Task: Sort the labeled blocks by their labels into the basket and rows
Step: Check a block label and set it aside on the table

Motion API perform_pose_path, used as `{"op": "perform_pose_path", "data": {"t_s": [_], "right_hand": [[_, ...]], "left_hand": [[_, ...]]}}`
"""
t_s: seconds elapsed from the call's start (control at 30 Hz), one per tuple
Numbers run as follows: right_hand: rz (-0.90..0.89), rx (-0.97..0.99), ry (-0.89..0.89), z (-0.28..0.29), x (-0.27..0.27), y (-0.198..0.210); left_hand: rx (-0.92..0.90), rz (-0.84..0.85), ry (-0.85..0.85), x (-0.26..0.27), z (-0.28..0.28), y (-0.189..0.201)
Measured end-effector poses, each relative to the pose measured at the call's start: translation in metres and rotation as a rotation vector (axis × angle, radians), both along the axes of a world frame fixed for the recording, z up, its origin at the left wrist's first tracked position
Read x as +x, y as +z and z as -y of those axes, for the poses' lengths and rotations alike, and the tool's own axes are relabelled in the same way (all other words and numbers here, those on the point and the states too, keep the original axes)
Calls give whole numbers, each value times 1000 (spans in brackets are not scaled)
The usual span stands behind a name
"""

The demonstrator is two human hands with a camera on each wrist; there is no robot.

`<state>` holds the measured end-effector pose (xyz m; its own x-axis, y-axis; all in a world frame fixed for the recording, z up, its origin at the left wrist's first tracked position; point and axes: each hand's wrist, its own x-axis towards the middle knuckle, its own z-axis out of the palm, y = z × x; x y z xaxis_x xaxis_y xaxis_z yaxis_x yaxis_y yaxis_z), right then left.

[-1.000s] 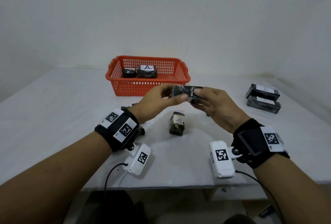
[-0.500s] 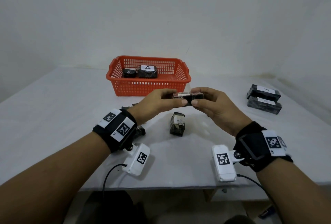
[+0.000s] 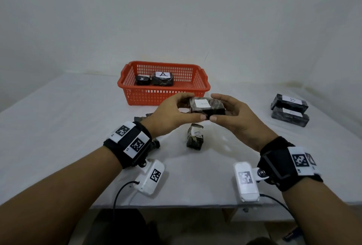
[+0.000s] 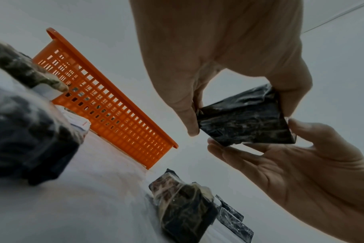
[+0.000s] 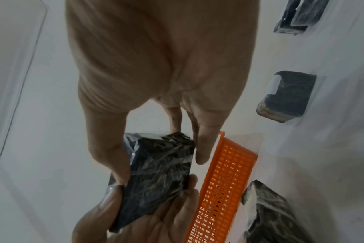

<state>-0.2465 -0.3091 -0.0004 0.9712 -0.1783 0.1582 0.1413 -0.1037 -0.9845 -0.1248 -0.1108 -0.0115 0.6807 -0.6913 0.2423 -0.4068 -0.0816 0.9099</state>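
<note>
Both hands hold one dark plastic-wrapped block (image 3: 207, 106) in the air in front of the orange basket (image 3: 164, 95). My left hand (image 3: 193, 107) pinches its left end and my right hand (image 3: 217, 107) pinches its right end, thumbs on the near side. Its white label faces up; the mark on it is too faint to read. The left wrist view shows the block's dark underside (image 4: 245, 121). The basket holds a block labeled A (image 3: 162, 79) and a smaller dark block (image 3: 143, 79). Two labeled blocks (image 3: 289, 102) lie side by side at the right.
A small wrapped block (image 3: 195, 137) stands upright on the white table (image 3: 58, 127) just below my hands. More wrapped blocks (image 3: 141, 118) lie behind my left wrist, partly hidden. A white wall rises close behind the basket. The table's front edge runs under my forearms.
The held block has been turned between both hands: a dark side showed before, and now its white label faces up. The hands have stayed in about the same place.
</note>
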Motion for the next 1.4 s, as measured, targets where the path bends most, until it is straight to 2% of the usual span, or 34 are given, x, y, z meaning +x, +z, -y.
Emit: {"op": "perform_pose_path", "data": {"t_s": [0.2,0.33,0.47,0.6,0.77,0.93,1.0,1.03,1.07,1.13,1.2,1.27,1.3,1.4], "right_hand": [[-44,2,11,-1,0,6],[-138,183,-20,-4,9,17],[-242,225,7,-14,19,38],[-178,239,-118,-22,47,54],[-211,223,-231,-6,101,76],[-262,155,-270,15,168,95],[-299,126,-268,23,196,100],[-316,100,-276,26,210,103],[-333,69,-287,30,222,104],[-363,17,-313,36,248,105],[-380,-11,-344,39,271,103],[-391,-49,-380,43,294,98],[-402,-79,-396,45,303,96],[-421,-206,-418,52,326,89]], "left_hand": [[-17,-79,-20,-1,2,2],[-37,-93,128,6,7,4],[-51,-31,261,11,15,16],[-65,-19,281,27,27,33],[-203,-160,338,83,47,53],[-139,-194,427,150,63,76],[48,-21,392,178,69,83],[140,10,350,186,69,91],[288,94,345,199,70,95],[445,222,354,230,75,101],[541,297,378,256,85,103],[710,495,294,272,90,105],[762,538,249,279,90,104],[804,547,227,300,94,102]]}}
